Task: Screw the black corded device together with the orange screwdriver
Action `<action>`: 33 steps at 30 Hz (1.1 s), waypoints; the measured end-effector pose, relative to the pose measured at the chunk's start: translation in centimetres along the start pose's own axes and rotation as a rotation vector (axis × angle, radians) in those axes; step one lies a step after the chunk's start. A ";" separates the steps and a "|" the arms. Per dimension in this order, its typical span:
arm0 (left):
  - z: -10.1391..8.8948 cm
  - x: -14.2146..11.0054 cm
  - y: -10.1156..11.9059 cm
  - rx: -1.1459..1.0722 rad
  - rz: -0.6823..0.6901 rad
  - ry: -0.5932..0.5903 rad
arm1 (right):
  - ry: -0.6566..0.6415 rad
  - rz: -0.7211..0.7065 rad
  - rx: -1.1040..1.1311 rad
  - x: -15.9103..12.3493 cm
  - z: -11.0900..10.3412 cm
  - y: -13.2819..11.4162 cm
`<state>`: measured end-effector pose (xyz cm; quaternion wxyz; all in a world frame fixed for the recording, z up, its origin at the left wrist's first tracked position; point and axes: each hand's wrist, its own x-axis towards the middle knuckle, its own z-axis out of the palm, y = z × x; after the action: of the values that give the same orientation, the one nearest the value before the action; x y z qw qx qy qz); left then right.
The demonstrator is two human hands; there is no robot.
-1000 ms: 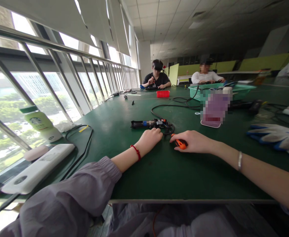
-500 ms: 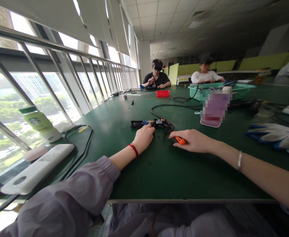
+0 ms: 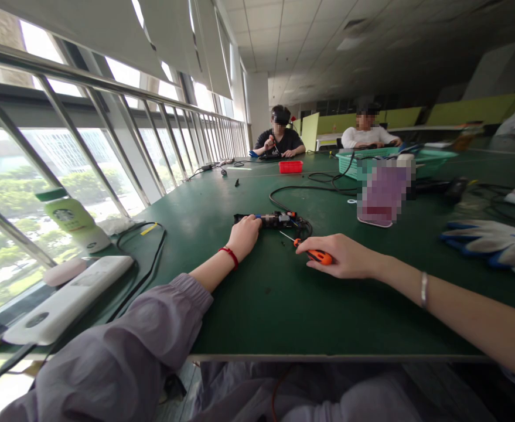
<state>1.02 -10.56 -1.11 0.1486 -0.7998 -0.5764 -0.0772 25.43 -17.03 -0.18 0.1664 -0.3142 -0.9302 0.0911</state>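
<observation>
While right hand (image 3: 345, 257) grips screwdriver (image 3: 310, 251), tip pts up-left twd cabled device (image 3: 275, 220)

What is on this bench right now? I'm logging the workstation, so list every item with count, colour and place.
table: 1, green, under everything
device: 1, black, centre, cabled
screwdriver: 1, orange handle, in right hand
bottle: 1, white, green cap, far left
power strip: 1, white, left edge
tray: 1, red, far centre
basket: 1, green, far right
gloves: pair, white-blue, right
people: 2, far end
left hand: on device
right hand: gripping screwdriver
</observation>
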 end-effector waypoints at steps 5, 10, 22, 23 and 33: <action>0.4 0.5 -0.7 0.028 -0.015 -0.013 | 0.043 0.027 -0.034 -0.2 -0.3 -0.1; 0.6 1.0 -1.6 0.066 -0.058 -0.017 | 0.089 -0.052 0.015 -0.4 -0.4 -0.4; 0.9 0.6 -1.4 0.097 -0.011 0.003 | 0.272 -0.205 0.157 -0.6 0.1 0.2; 0.9 0.6 -1.3 0.096 -0.001 0.005 | 0.271 -0.215 0.164 -0.6 0.1 0.1; 0.8 0.6 -1.3 0.111 0.039 0.006 | 0.224 -0.210 0.130 -0.6 0.2 0.1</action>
<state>-0.09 -9.39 -1.55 0.1960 -0.8012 -0.5636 -0.0446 25.83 -17.34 -0.51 0.2978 -0.2122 -0.9256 0.0977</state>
